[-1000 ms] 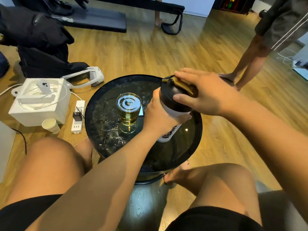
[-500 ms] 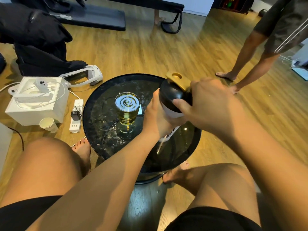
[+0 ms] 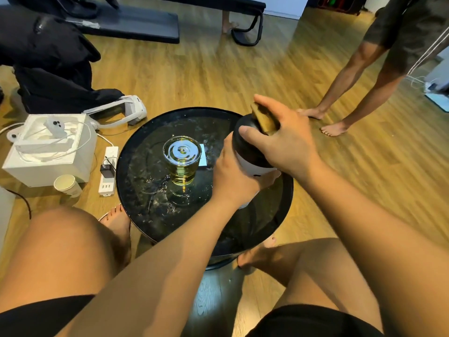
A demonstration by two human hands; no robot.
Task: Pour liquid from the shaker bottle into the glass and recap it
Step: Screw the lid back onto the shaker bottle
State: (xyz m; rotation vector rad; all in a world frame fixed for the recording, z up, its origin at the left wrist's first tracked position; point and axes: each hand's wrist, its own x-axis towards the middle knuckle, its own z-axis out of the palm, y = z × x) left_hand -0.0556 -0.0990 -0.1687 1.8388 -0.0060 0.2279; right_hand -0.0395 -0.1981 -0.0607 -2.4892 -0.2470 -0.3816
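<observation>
Shaker bottle (image 3: pixel 245 152): here it is, just right of the glass and over the right half of the table, its black top leaning a little away from the camera. Whether its base touches the table, I cannot tell.
Gold cap (image 3: pixel 263 120): sits on the bottle's black top, half hidden under the right hand's fingers.
Left hand (image 3: pixel 230 176): wrapped round the bottle's white body, fingers curled tight on it, thumb on the near side.
Right hand (image 3: pixel 291 144): down on the lid from above, thumb pressed to the near side of the black top, fingers curled over the gold cap. That's a firm clamp.
Glass (image 3: pixel 182 161): upright near the middle of the table, yellow liquid in it, close beside the left hand but apart from it.
Table (image 3: pixel 257 224): round, black and glossy, with wet splashes around the glass.
Floor, left of the table: a white power strip (image 3: pixel 108 171), a paper cup (image 3: pixel 66 184), a white box (image 3: pixel 48 152) with cables on top, and a white headset (image 3: pixel 119 113).
Far right: a second person's bare legs (image 3: pixel 352 93), standing on the wood floor (image 3: pixel 218 76).
</observation>
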